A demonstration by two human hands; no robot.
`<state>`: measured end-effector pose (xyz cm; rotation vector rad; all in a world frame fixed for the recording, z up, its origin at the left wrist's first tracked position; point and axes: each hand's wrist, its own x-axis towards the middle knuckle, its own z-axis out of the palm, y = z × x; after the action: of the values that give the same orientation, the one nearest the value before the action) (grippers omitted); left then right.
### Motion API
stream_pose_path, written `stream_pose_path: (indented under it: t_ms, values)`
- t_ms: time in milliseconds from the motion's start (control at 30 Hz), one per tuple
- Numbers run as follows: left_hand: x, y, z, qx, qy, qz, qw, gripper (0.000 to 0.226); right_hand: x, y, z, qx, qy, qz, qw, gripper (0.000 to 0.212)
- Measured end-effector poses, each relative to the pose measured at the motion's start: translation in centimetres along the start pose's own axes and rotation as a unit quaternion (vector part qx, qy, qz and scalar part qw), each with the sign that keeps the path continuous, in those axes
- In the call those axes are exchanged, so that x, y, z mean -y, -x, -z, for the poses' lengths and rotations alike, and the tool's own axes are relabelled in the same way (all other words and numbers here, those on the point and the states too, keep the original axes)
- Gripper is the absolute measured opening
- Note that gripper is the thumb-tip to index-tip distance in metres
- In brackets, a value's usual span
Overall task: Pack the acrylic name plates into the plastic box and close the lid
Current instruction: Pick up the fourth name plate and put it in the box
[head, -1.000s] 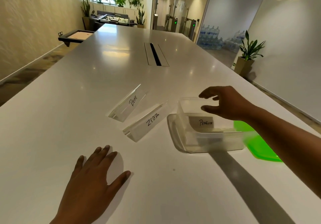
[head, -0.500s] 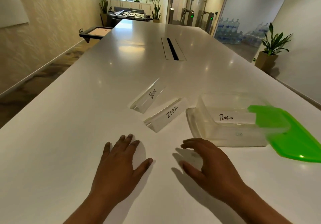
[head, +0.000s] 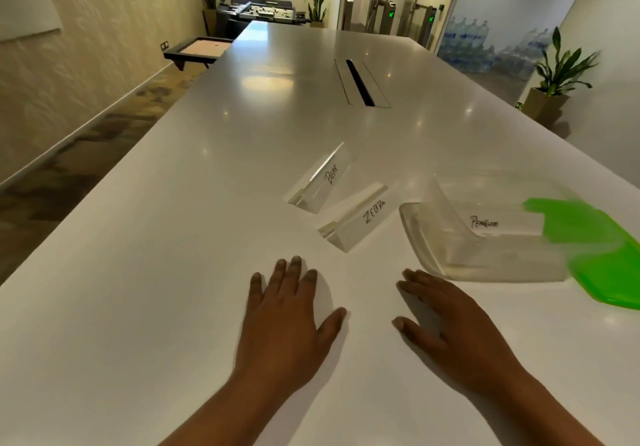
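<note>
Two clear acrylic name plates lie on the white table (head: 138, 307): one marked BEAR (head: 323, 179) and, just nearer and to its right, one marked ZEBRA (head: 358, 220). Right of them stands the clear plastic box (head: 485, 258) with a plate marked PENGUIN (head: 491, 225) inside. The green lid (head: 595, 251) leans against the box's right side. My left hand (head: 287, 321) lies flat on the table, fingers spread, in front of the ZEBRA plate. My right hand (head: 450, 328) rests on the table just in front of the box's near left corner, holding nothing.
A cable slot (head: 360, 82) runs down the table's middle, farther off. The table's left edge drops to carpet. A potted plant (head: 550, 82) stands by the right wall; water bottles (head: 478, 47) are stacked behind glass.
My right hand left the box's rim, came back toward me and settled on the table beside my left hand. The view shifted left, so the plates and box sit further right.
</note>
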<state>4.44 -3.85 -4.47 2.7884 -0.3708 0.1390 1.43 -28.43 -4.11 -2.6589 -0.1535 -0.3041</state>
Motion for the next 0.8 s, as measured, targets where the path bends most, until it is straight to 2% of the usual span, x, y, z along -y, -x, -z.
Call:
stream_pose_path:
  t_ms: [433,600,733,800]
  values:
    - [0.4,-0.4,-0.1,-0.016,0.048,0.000,0.999,0.084,-0.1,-0.2,-0.2,0.003,0.008,0.001,1.000,0.059]
    - [-0.2,-1.2,0.2,-0.049,0.109,0.038,0.992,0.077,-0.4,0.0,-0.3,0.005,0.000,0.015,1.000,0.059]
    - [-1.7,-3.2,0.9,-0.089,0.223,0.066,0.968,0.070,-0.8,0.1,-0.5,0.005,-0.011,0.022,1.000,0.061]
    - [-2.6,-4.7,1.3,-0.110,0.233,0.075,0.963,0.069,-0.8,0.1,-0.6,0.006,-0.018,0.026,0.999,0.062]
